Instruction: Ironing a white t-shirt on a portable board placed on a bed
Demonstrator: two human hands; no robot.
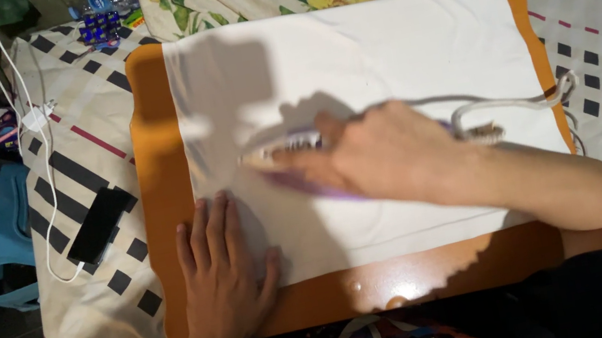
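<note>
On the orange board lies the white cloth, my left hand pressed flat and open on its near left corner, my right hand closed around the purple iron at mid-cloth.

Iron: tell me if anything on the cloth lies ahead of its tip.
Nothing visible does. The iron in the right hand points left over bare white cloth; the left hand presses the cloth nearer the person, off that line.
</note>
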